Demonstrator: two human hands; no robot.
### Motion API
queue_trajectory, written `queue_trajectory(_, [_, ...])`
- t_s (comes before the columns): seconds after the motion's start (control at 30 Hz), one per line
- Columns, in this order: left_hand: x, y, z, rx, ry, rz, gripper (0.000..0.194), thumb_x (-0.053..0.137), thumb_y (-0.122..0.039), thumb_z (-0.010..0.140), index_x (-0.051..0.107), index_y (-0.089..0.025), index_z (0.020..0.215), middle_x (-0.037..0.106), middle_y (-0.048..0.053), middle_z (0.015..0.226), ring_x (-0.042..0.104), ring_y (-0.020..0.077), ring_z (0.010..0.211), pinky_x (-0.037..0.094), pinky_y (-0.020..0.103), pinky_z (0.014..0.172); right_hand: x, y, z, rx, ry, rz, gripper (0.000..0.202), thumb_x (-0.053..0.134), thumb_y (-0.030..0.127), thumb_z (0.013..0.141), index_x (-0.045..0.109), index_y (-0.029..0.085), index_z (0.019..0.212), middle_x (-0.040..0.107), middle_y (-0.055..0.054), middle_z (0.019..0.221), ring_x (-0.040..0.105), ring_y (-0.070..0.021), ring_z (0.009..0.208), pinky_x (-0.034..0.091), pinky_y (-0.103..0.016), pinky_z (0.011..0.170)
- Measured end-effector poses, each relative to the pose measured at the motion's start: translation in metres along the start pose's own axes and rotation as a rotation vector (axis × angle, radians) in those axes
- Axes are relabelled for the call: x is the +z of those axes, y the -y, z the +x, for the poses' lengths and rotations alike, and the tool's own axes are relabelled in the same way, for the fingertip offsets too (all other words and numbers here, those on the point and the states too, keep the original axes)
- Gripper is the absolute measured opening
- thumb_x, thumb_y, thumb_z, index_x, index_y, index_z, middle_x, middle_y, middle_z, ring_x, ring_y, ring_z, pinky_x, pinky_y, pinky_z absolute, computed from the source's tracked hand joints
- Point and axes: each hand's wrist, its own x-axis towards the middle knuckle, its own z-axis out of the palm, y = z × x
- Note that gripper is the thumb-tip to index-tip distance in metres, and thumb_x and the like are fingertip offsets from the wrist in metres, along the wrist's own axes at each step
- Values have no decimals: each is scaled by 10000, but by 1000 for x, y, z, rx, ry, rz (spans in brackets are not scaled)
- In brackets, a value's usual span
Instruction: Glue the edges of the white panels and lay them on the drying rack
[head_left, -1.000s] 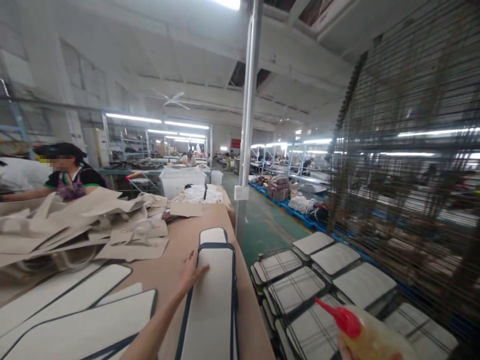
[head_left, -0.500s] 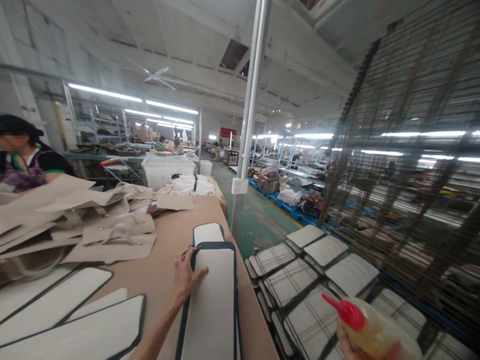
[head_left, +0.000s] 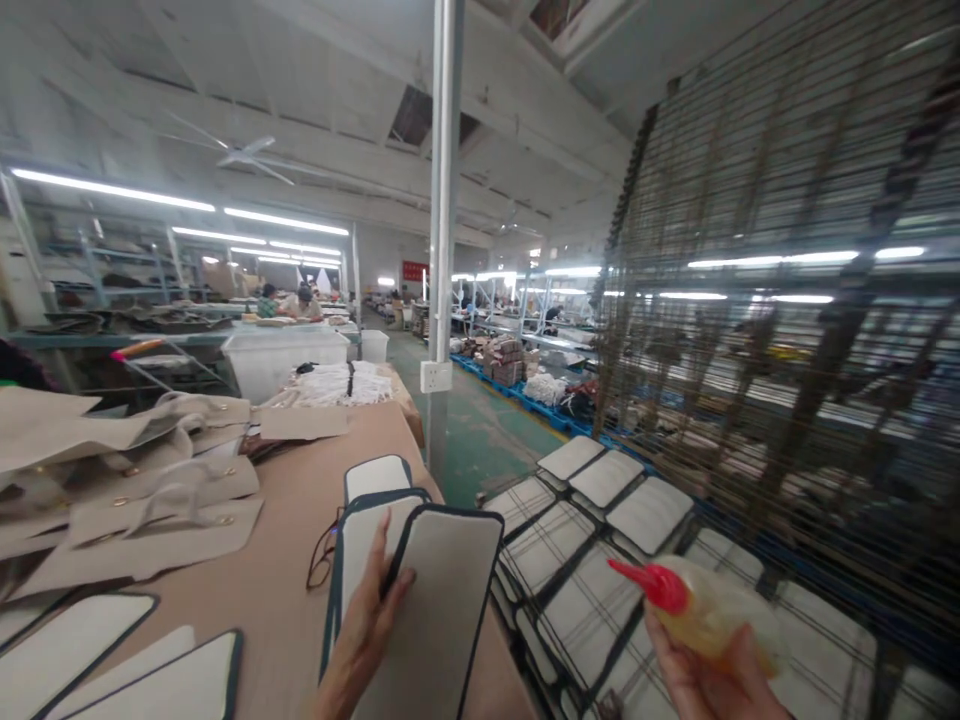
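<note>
My left hand [head_left: 367, 610] grips the left edge of a long cream panel [head_left: 442, 620] with dark edging, thumb on its face and one finger stretched upward. This panel lies tilted over another cream panel [head_left: 360, 540] of the same kind, and the rounded end of a further one [head_left: 379, 477] shows behind. In my right hand [head_left: 697, 660] is a squeeze bottle [head_left: 720, 610] of yellowish liquid, its red nozzle pointing left. The bottle is over the rack of panels, apart from the panel in my left hand.
Beige pieces with handles [head_left: 150, 480] are heaped on the brown tabletop [head_left: 285, 540] at left, near more edged panels [head_left: 82, 640]. Eyeglasses [head_left: 321, 560] lie by the stack. A metal post [head_left: 442, 220] rises beyond. To the right, a wire rack [head_left: 592, 590] carries cream panels beneath raised mesh [head_left: 750, 300].
The view has turned right. My left hand has shifted the top panel rightward and askew, baring the one beneath. Eyeglasses now show beside the stack. My right hand still holds the bottle, now more level.
</note>
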Motion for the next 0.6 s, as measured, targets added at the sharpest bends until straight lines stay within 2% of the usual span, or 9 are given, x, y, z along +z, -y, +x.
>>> queue_trajectory(0.07, [6, 3, -16, -124, -27, -14, 622, 657, -501, 623, 616, -199, 1166, 724, 53, 1050, 622, 314, 1079, 482, 408, 949, 16, 4, -12, -71, -81, 76, 439, 755, 540, 641, 695, 214, 929, 717, -85, 918, 653, -284, 969, 583, -436, 777])
queue_trajectory(0.17, [7, 6, -29, -211, -213, 36, 393, 661, -531, 559, 723, -270, 846, 752, 2, 931, 631, 333, 1053, 506, 421, 929, 32, 16, -23, -119, -102, 187, 504, 849, 445, 531, 688, 205, 944, 722, -54, 905, 658, -243, 944, 574, -349, 785])
queue_trajectory(0.23, [4, -2, -30, -201, -279, 81, 351, 670, -537, 544, 732, -322, 814, 753, -35, 925, 616, 333, 1080, 515, 436, 918, 34, 29, -27, -154, -80, 220, 538, 884, 372, 482, 681, 198, 949, 725, -39, 897, 665, -213, 908, 563, -304, 793])
queue_trajectory(0.27, [4, -11, -29, -174, -245, 86, 369, 693, -537, 517, 735, -337, 824, 752, -45, 936, 613, 337, 1084, 517, 442, 915, 33, 36, -29, -179, -65, 221, 542, 889, 351, 479, 677, 196, 953, 725, -33, 894, 668, -201, 893, 556, -296, 806])
queue_trajectory(0.33, [7, -36, -28, -118, -107, 71, 425, 765, -526, 408, 743, -338, 789, 758, -39, 905, 639, 349, 1021, 530, 429, 894, 27, 51, -33, -246, -28, 202, 537, 882, 331, 508, 667, 196, 981, 724, -24, 904, 670, -192, 887, 537, -317, 860])
queue_trajectory(0.43, [24, -79, -34, -86, 285, 86, 389, 777, -545, 372, 744, -313, 682, 761, 4, 789, 669, 352, 867, 567, 390, 758, 13, 72, -35, -317, 35, 137, 538, 874, 317, 533, 658, 207, 1013, 722, -13, 902, 669, -195, 889, 511, -363, 913])
queue_trajectory(0.53, [46, -108, -49, -9, 713, 181, 369, 687, -587, 562, 753, -263, 724, 752, 10, 771, 667, 296, 836, 551, 313, 729, -1, 93, -32, -335, 134, 20, 559, 892, 295, 500, 665, 239, 1008, 721, 6, 855, 669, -182, 844, 528, -318, 863])
queue_trajectory(0.6, [59, -116, -58, 99, 907, 292, 329, 617, -522, 706, 752, -231, 780, 748, 8, 801, 663, 255, 850, 527, 258, 752, -9, 109, -29, -341, 211, -77, 579, 896, 292, 493, 665, 257, 1022, 720, 8, 826, 662, -174, 809, 537, -292, 821])
